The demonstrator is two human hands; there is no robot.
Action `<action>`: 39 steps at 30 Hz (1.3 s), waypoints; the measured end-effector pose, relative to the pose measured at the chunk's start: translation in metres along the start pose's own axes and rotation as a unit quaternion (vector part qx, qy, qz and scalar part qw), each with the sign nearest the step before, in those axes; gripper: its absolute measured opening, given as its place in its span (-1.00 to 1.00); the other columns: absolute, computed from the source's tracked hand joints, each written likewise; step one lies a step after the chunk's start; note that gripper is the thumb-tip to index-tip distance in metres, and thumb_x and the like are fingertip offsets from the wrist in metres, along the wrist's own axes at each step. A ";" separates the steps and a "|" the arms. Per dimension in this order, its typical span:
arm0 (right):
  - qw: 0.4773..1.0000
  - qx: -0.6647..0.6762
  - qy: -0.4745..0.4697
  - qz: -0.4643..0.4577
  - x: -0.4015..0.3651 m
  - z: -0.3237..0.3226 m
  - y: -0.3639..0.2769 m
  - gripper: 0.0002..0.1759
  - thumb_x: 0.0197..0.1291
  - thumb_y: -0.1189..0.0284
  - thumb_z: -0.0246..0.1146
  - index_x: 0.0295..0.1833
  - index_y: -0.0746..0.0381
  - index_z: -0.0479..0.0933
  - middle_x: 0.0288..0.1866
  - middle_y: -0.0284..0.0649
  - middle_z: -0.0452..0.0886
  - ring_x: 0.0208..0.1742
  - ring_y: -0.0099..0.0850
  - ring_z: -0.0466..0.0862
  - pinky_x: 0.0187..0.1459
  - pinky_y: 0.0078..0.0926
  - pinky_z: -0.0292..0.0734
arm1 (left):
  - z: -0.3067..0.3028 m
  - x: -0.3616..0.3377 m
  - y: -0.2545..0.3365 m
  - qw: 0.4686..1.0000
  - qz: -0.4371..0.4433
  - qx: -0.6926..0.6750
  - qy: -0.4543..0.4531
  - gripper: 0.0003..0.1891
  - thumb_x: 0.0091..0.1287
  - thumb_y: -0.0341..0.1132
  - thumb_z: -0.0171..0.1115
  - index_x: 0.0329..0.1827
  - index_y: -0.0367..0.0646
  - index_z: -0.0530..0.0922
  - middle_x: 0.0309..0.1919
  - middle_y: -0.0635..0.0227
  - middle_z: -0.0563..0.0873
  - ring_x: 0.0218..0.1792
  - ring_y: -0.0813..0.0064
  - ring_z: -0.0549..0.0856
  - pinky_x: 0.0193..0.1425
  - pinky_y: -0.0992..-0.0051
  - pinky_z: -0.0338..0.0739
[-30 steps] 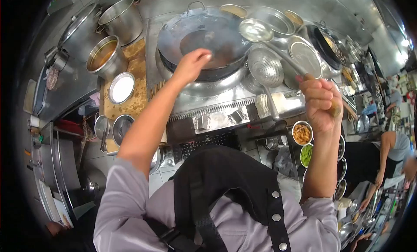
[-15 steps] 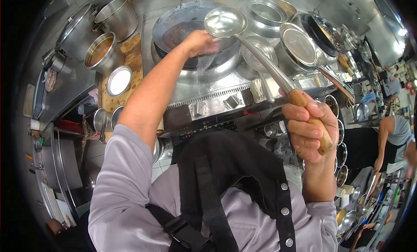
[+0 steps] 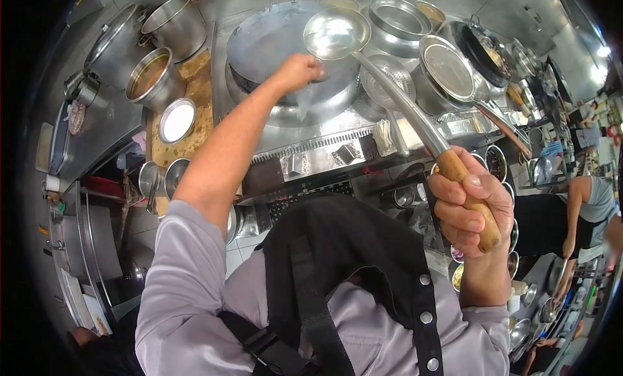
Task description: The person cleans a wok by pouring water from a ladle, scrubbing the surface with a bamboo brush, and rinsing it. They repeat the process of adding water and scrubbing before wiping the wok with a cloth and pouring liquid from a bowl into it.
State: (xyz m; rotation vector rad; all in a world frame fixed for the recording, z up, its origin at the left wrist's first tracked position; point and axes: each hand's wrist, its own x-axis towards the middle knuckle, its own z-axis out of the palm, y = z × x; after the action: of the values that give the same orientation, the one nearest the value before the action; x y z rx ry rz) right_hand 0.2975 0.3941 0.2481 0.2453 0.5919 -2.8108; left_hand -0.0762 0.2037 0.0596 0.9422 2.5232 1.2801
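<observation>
R hand [image 3: 472,204] wrapped round wooden handle of ladle [image 3: 337,35], L hand [image 3: 298,72] at near side of wok [image 3: 259,44], fingers bent, can't tell if pinching anything

The right hand [image 3: 477,207] grips the wooden handle of a metal ladle [image 3: 337,33], its bowl above the wok [image 3: 259,42]. The left hand [image 3: 298,72], fingers partly curled, is over the wok's near side. A perforated skimmer [image 3: 388,84] lies beside the wok; a round dish [image 3: 177,121] of white contents sits on a stained board [image 3: 185,145].
</observation>
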 end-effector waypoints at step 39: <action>0.955 -0.103 0.206 -0.184 0.468 -0.204 -0.382 -0.88 0.17 0.70 0.10 -0.38 0.29 0.37 -0.49 -0.23 0.43 -0.56 -0.40 0.52 -0.57 -0.49 0.47 | 0.049 -0.267 -0.022 0.889 -0.339 -0.005 0.306 -0.78 0.34 -0.47 0.32 0.03 -0.33 0.66 -0.16 0.28 0.74 -0.14 0.51 0.69 0.03 0.49 0.57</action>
State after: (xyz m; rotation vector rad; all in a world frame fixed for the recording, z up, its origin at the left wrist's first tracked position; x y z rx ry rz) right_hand -0.2344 0.7153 0.1053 0.7638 1.1213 -3.0279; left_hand 0.1439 0.0666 -0.0239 -0.4436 2.8359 1.4656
